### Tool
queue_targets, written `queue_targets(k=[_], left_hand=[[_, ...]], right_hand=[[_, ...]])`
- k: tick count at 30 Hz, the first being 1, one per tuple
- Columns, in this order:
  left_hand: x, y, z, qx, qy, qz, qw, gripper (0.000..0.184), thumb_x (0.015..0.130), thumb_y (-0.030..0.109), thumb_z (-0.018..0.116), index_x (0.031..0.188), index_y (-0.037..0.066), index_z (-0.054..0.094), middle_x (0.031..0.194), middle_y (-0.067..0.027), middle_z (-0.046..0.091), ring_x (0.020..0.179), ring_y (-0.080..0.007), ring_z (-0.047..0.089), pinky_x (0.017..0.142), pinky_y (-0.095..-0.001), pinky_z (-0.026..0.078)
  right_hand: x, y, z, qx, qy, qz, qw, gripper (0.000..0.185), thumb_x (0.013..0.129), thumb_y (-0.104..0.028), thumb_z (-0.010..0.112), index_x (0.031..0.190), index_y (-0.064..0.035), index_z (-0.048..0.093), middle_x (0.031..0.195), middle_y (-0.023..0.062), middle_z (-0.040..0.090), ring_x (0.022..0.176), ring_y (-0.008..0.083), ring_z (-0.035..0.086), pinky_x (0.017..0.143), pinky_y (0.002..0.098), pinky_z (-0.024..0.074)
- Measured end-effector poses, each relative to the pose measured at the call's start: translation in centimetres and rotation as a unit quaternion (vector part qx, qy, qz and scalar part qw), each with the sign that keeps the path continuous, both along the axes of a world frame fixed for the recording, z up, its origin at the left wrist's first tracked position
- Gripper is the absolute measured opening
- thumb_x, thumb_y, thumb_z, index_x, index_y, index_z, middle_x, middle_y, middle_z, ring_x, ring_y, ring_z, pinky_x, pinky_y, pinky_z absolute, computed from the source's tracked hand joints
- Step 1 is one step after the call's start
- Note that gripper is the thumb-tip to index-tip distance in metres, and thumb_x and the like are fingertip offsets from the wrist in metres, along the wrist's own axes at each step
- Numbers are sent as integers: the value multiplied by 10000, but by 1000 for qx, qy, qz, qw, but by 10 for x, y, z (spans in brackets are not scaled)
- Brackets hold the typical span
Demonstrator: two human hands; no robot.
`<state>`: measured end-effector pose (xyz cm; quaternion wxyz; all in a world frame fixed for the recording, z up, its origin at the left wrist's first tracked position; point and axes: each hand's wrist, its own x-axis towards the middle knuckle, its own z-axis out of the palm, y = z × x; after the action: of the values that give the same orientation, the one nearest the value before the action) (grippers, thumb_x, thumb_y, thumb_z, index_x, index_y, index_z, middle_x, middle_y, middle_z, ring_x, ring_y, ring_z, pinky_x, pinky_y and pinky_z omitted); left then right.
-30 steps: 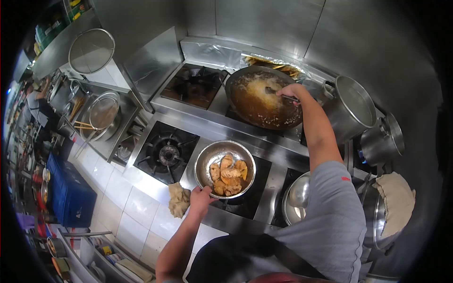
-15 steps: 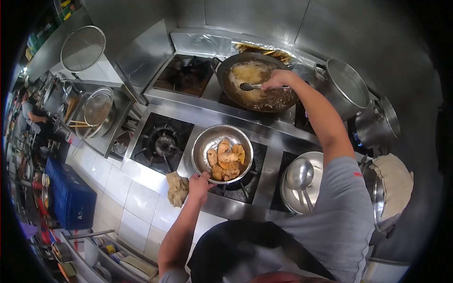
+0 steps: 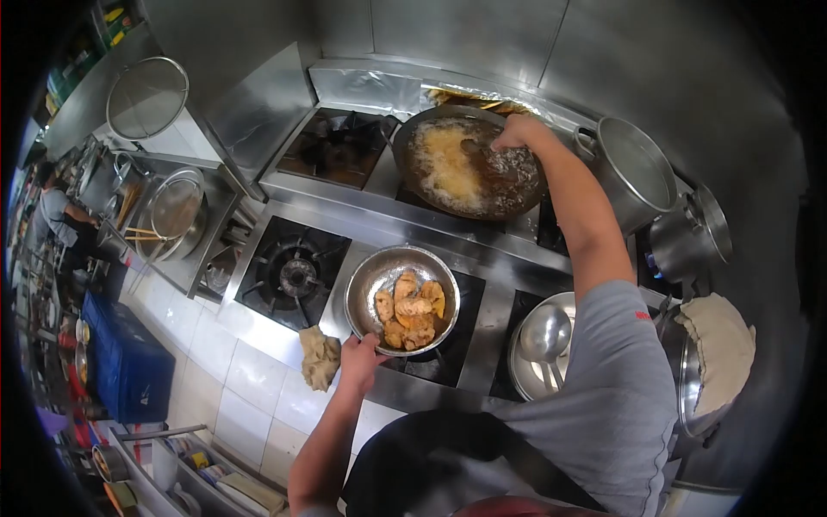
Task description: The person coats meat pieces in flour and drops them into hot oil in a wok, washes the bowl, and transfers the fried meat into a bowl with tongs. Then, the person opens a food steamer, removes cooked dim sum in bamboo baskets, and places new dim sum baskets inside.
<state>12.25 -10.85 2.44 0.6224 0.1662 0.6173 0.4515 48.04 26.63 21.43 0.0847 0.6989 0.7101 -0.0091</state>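
Note:
My left hand (image 3: 362, 360) grips the near rim of a metal bowl (image 3: 362, 284), tilted slightly above a front burner. Several browned, fried-looking pieces (image 3: 413, 307) lie in the bowl. Over the wok (image 3: 413, 172) at the back, my right hand (image 3: 515, 133) is closed on tongs, whose dark tips (image 3: 470, 146) dip into the bubbling oil. Pale foam covers the wok's left half. What the tongs touch under the oil cannot be made out.
Tall metal pots (image 3: 636, 164) stand right of the wok. A pan with a ladle (image 3: 545, 334) is near my right elbow. A crumpled cloth (image 3: 320, 358) lies at the stove's front edge. At far left, a person (image 3: 60, 211) stands beyond a strainer (image 3: 177, 207).
The tongs, seen above the oil half a second ago, now have their tips in it. Foam has spread in the wok. My left hand still holds the bowl.

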Motion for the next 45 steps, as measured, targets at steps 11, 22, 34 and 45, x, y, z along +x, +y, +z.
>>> queue_targets(k=[11, 22, 34, 45], left_hand=[[-5, 4, -8, 19, -10, 18, 1000, 280, 906, 57, 525, 1145, -81, 474, 1079, -181, 624, 932, -267, 676, 792, -402, 614], [-1, -1, -3, 30, -23, -6, 999, 305, 908, 57, 513, 1177, -87, 508, 1112, -171, 634, 983, -265, 674, 803, -402, 614], [-3, 1, -3, 33, -20, 19, 999, 330, 911, 79, 529, 1190, -92, 497, 1132, -188, 622, 1000, -275, 675, 779, -394, 622], [7, 36, -2, 47, -25, 18, 998, 338, 900, 72, 527, 1164, -135, 479, 1114, -228, 607, 949, -320, 681, 710, -400, 640]], right_hand=[[-36, -1, -24, -111, 99, 6, 989, 628, 759, -494, 762, 1054, 59, 712, 1062, 171, 702, 834, 304, 695, 643, 412, 560], [-51, -48, -8, -19, -6, 99, 995, 464, 733, -408, 750, 988, -20, 744, 967, 164, 739, 941, 330, 711, 820, 441, 556], [-83, -16, -47, 10, -44, 151, 987, 403, 782, -416, 763, 1003, -79, 754, 986, 127, 745, 943, 300, 714, 810, 408, 569], [-69, -72, -20, 98, -40, 183, 977, 366, 800, -389, 752, 923, -45, 734, 941, 159, 736, 927, 307, 714, 819, 424, 557]])
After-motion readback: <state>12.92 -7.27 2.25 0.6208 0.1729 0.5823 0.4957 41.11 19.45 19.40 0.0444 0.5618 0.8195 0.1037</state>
